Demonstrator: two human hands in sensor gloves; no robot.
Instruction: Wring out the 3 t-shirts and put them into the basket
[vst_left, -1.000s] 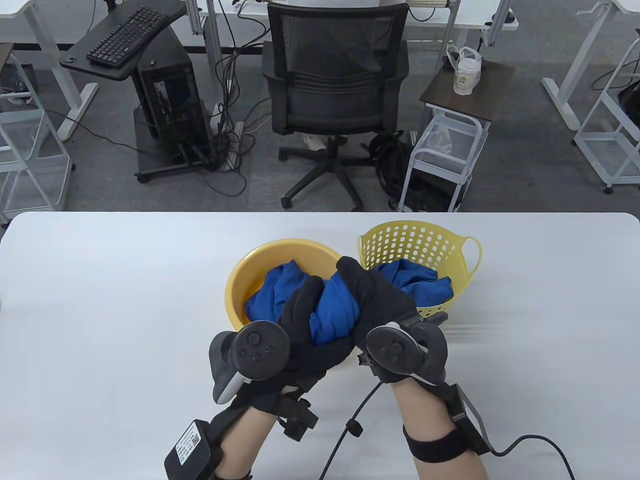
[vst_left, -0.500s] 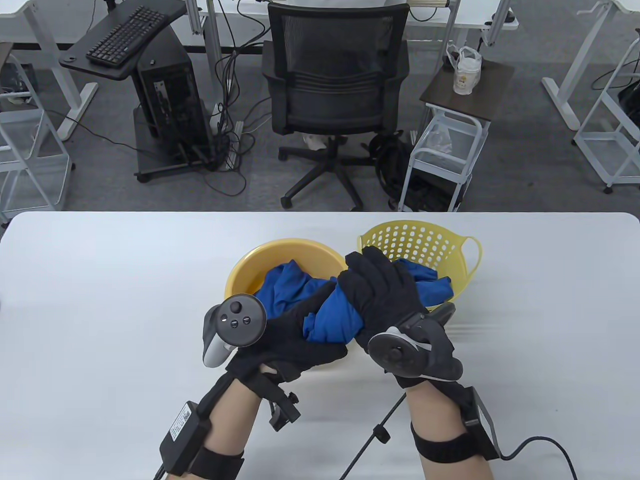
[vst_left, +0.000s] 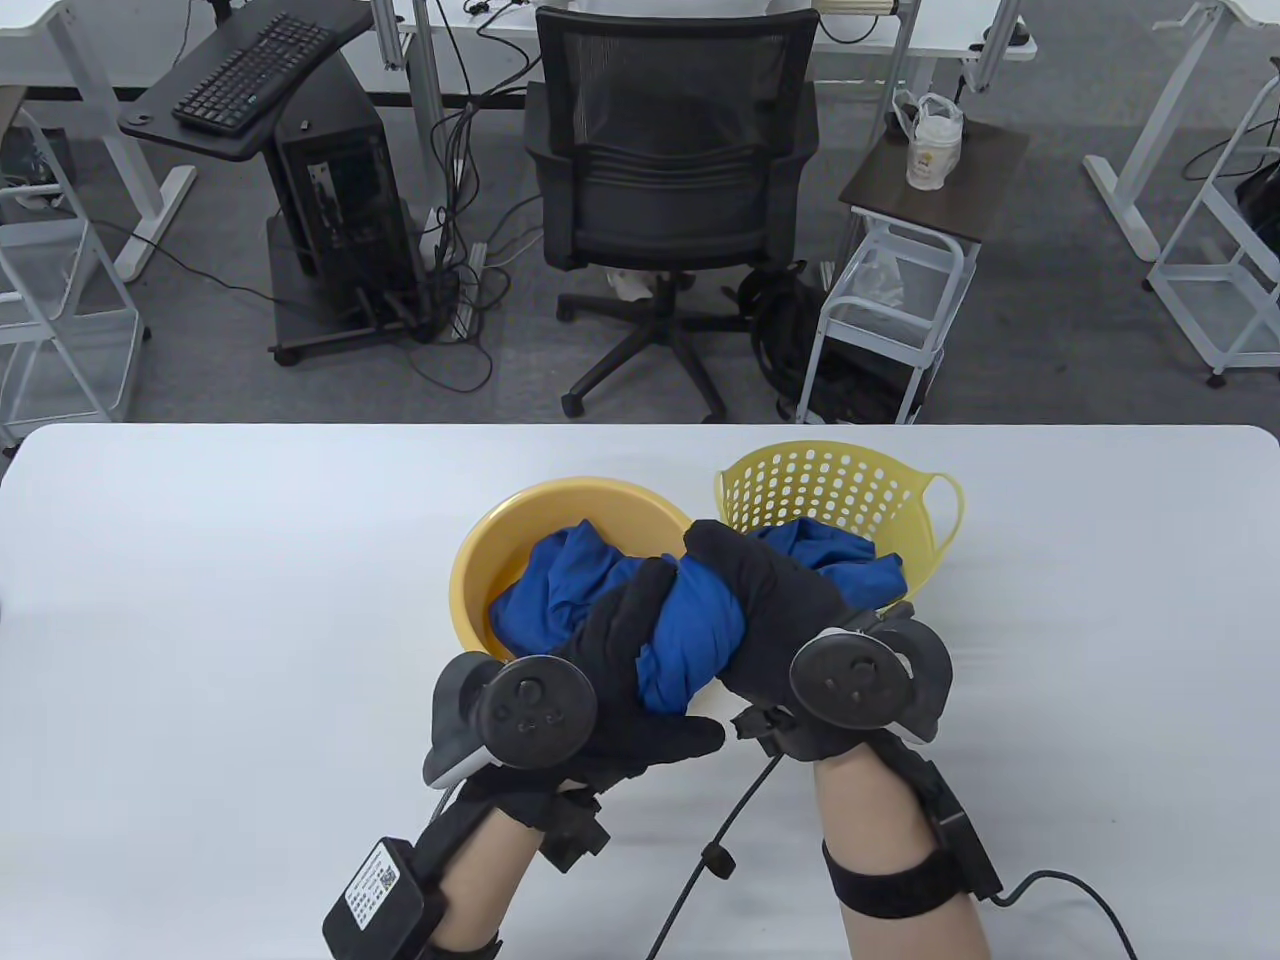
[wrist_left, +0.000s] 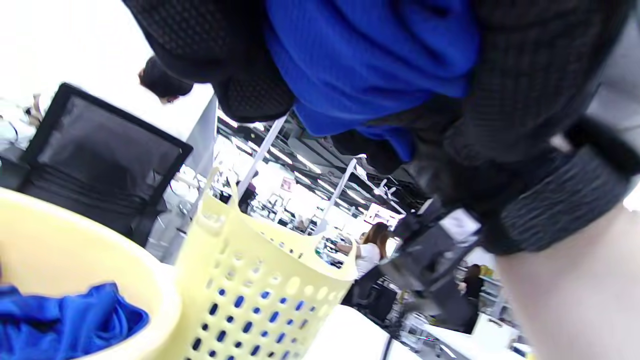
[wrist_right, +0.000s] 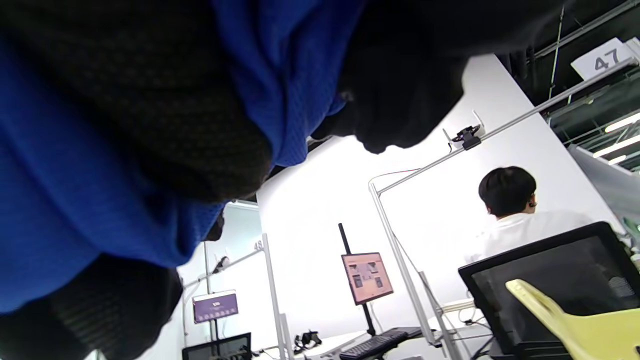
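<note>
Both hands are clenching one twisted blue t-shirt (vst_left: 690, 640) above the near rim of the yellow bowl (vst_left: 480, 560): the left hand (vst_left: 620, 670) at its left end, the right hand (vst_left: 770, 620) at its right. Soft, limp and probably wet-heavy, it is best gripped near both ends of the roll. Half a second ago the left wrist was rolled outward; now both trackers are facing up. Another shirt is lying in the basket (vst_left: 940, 500), far right.

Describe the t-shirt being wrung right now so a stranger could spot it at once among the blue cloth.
On the white table, find the yellow bowl beside the perforated yellow basket. Above the bowl's near rim, the twisted t-shirt is gripped between the left hand and right hand. Unlike the other blue cloth, it lies in neither container.
</note>
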